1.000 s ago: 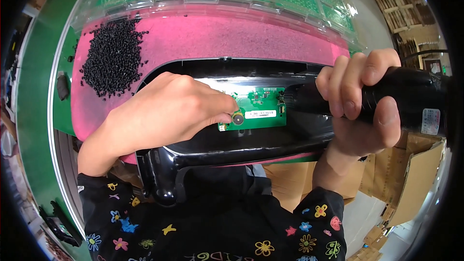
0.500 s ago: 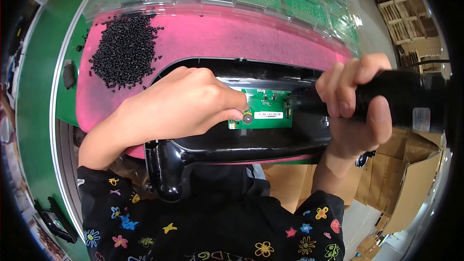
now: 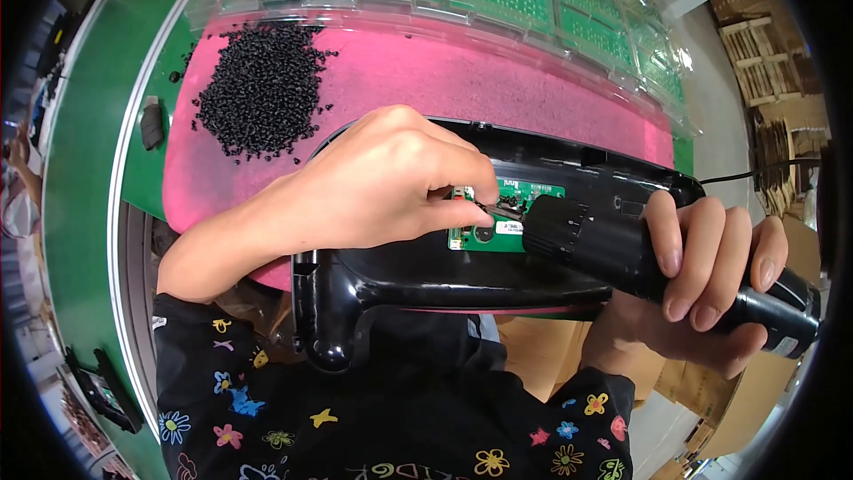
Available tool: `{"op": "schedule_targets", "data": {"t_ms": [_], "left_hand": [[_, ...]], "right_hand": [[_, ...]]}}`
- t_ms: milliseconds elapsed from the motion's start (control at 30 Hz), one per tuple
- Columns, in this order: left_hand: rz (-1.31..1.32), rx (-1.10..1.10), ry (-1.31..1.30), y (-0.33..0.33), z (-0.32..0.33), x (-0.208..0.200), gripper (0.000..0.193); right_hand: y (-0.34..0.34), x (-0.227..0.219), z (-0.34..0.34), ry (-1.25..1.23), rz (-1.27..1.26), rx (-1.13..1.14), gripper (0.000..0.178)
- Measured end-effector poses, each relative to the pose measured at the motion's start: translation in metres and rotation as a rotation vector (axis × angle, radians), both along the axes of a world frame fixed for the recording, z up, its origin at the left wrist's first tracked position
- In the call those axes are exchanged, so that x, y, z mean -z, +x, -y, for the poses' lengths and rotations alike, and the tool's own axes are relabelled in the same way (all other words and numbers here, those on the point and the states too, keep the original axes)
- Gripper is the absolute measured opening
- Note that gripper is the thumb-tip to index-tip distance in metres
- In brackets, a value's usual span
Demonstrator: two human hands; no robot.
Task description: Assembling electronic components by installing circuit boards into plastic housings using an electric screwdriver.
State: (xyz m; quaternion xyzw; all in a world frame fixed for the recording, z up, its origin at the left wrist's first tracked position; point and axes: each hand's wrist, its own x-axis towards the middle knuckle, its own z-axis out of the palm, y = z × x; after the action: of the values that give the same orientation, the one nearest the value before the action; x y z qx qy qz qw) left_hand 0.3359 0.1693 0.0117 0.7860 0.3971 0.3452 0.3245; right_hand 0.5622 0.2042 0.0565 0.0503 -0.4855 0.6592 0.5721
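My right hand (image 3: pixel 702 276) grips a black electric screwdriver (image 3: pixel 613 244), held slantwise with its nose to the left. Its thin metal bit points at the fingertips of my left hand (image 3: pixel 391 182). Thumb and forefinger of that hand are pinched together at the bit's tip, with a small dark piece like a screw between them, mostly hidden. Just beneath lies a green circuit board (image 3: pixel 489 243) with a round black part and a white label, partly covered by hand and tool. The board sits inside a glossy black plastic housing (image 3: pixel 426 292).
A heap of small black screws (image 3: pixel 258 93) lies at the left of the pink mat (image 3: pixel 400 71). Behind it stand clear trays (image 3: pixel 391 4) of green boards. A black cable (image 3: pixel 755 173) runs in from the right. Cardboard boxes (image 3: pixel 711 391) stand at lower right.
The screwdriver has drawn back from the board's right edge and tilted, its bit now meeting my left fingertips. My left hand has lifted off the board's round part. The whole view has shifted slightly.
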Motion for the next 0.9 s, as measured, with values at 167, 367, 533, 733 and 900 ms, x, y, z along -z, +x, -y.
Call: {"op": "schedule_targets", "data": {"t_ms": [167, 367, 533, 733, 900], "left_hand": [[0.008, -0.012, 0.078, 0.003, -0.002, 0.004, 0.019], [0.045, -0.04, 0.165, -0.001, -0.002, 0.005, 0.017], [0.123, -0.144, 0.201, 0.002, -0.001, 0.004, 0.014], [0.036, -0.004, 0.172, 0.003, -0.001, 0.001, 0.01], [0.055, -0.286, 0.39, -0.003, -0.003, -0.004, 0.006]], "right_hand": [[0.002, 0.001, -0.003, 0.064, 0.024, -0.042, 0.033], [-0.003, 0.008, -0.002, 0.087, 0.052, -0.036, 0.034], [-0.005, 0.01, 0.0, 0.047, 0.08, -0.035, 0.036], [-0.007, 0.01, 0.002, 0.027, 0.123, -0.048, 0.036], [-0.005, 0.008, 0.002, 0.028, 0.217, 0.028, 0.036]]}}
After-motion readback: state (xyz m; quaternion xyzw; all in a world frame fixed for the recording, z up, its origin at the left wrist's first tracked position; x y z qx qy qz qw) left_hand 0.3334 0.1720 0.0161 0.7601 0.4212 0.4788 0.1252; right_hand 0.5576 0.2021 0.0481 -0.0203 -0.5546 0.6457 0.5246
